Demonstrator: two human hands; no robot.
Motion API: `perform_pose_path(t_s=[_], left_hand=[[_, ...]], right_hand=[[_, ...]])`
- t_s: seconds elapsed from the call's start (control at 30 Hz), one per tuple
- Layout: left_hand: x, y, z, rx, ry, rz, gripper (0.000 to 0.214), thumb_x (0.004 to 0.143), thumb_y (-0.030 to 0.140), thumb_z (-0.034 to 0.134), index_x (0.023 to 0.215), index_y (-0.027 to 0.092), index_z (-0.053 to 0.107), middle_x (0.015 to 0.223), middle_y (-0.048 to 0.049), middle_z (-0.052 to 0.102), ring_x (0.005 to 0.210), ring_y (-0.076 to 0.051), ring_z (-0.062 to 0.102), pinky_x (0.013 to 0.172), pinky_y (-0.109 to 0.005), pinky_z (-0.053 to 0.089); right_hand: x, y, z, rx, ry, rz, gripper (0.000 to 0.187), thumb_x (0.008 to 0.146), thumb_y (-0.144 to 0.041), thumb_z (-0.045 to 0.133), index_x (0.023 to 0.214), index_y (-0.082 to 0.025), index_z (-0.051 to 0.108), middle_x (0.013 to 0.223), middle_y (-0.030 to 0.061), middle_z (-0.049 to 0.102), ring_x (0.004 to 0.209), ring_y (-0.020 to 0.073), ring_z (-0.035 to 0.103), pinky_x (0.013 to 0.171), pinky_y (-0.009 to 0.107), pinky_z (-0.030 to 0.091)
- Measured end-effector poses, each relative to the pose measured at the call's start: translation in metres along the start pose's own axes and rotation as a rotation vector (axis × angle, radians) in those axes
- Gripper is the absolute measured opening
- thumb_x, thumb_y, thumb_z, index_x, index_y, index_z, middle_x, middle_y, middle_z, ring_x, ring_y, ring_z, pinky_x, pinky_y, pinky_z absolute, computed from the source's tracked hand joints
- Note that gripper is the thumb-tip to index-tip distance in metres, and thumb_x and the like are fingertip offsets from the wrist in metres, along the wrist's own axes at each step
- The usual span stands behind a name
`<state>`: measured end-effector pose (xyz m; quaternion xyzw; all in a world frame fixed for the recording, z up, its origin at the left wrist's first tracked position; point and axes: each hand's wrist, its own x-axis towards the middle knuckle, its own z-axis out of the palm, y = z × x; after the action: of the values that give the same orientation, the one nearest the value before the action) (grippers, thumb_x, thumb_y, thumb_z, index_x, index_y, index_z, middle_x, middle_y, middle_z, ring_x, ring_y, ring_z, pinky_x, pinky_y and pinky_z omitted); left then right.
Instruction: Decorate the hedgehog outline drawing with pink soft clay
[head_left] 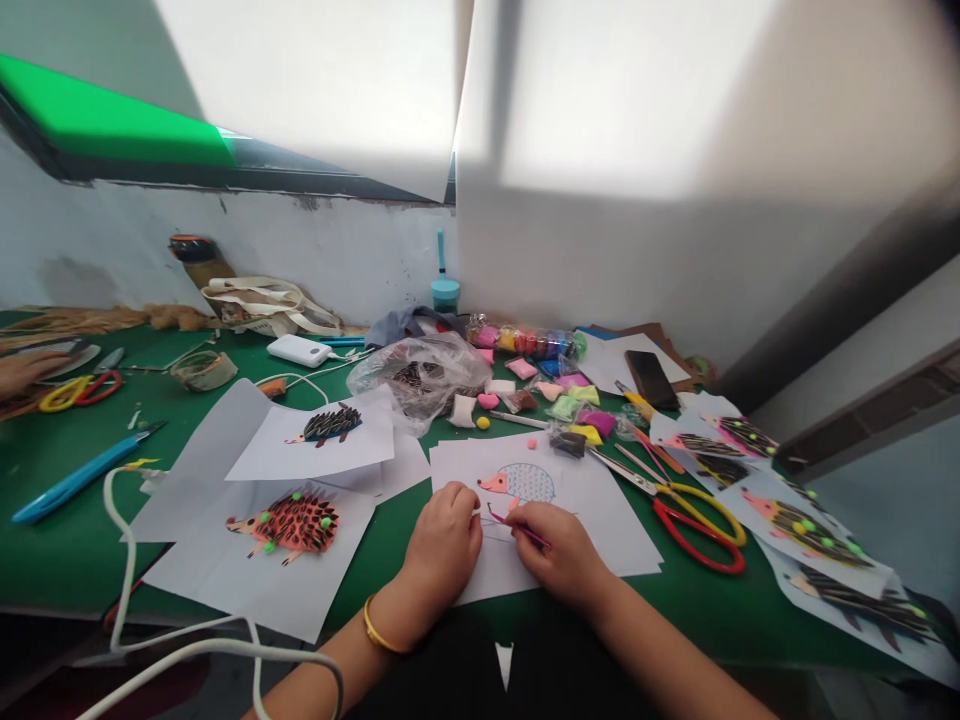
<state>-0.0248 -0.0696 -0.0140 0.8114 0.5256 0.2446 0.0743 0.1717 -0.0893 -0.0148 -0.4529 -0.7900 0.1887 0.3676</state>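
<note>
A white sheet with a hedgehog drawing, pink face and dotted body, lies on the green table in front of me. My left hand, with a gold bangle on the wrist, is curled in a loose fist resting on the sheet's left part. My right hand pinches a thin pink tool whose tip touches the paper just below the hedgehog. What the left fingers hold, if anything, is hidden.
Finished hedgehog pictures lie left and right. Red-and-yellow scissors sit right of the sheet. Clay packets, a plastic bag, a phone, a blue cutter, a white cable. Another person's hand at far left.
</note>
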Motion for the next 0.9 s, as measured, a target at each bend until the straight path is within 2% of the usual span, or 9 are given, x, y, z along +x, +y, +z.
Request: perform_pose_path(t_s=[0.17,0.27,0.43,0.67,0.9], left_hand=[[0.001,0.000,-0.001,-0.020,-0.033,-0.031,0.009,0.086,0.017,0.056,0.094,0.018,0.059,0.102,-0.0060,0.056,0.092,-0.021,0.057,0.083,-0.037,0.049],[0.003,0.002,-0.003,-0.001,-0.062,-0.032,0.006,0.085,0.018,0.059,0.090,0.018,0.062,0.101,-0.0059,0.056,0.092,-0.021,0.057,0.083,-0.036,0.049],[0.003,0.004,-0.005,0.028,-0.094,-0.025,0.007,0.086,0.022,0.062,0.089,0.018,0.065,0.100,-0.0065,0.056,0.093,-0.021,0.057,0.084,-0.035,0.049],[0.010,0.004,-0.006,0.079,-0.129,-0.027,0.010,0.086,0.028,0.065,0.088,0.018,0.067,0.099,-0.0057,0.057,0.091,-0.021,0.058,0.082,-0.035,0.048],[0.017,0.000,-0.009,0.093,-0.152,-0.016,0.012,0.092,0.023,0.055,0.091,0.019,0.066,0.102,-0.0046,0.059,0.089,-0.018,0.060,0.078,-0.031,0.048]], right_hand=[[-0.001,0.001,0.000,0.004,0.038,0.036,0.019,0.085,-0.013,0.052,0.094,-0.023,0.065,0.086,0.0021,0.070,0.079,0.0174,0.065,0.073,0.029,0.050],[-0.001,0.003,0.001,-0.013,0.041,0.064,0.018,0.085,-0.012,0.052,0.093,-0.023,0.065,0.084,0.0018,0.070,0.078,0.0175,0.065,0.072,0.029,0.050],[0.000,0.002,0.001,-0.001,-0.017,0.017,0.019,0.088,-0.015,0.053,0.098,-0.023,0.066,0.091,0.0023,0.072,0.083,0.0178,0.067,0.076,0.029,0.050],[0.000,0.003,0.001,0.012,0.030,0.060,0.019,0.088,-0.016,0.052,0.098,-0.024,0.066,0.091,0.0024,0.072,0.084,0.0184,0.066,0.077,0.030,0.050],[0.000,0.003,0.000,-0.001,0.013,0.078,0.019,0.086,-0.014,0.052,0.096,-0.023,0.066,0.089,0.0023,0.071,0.082,0.0180,0.065,0.075,0.029,0.050]])
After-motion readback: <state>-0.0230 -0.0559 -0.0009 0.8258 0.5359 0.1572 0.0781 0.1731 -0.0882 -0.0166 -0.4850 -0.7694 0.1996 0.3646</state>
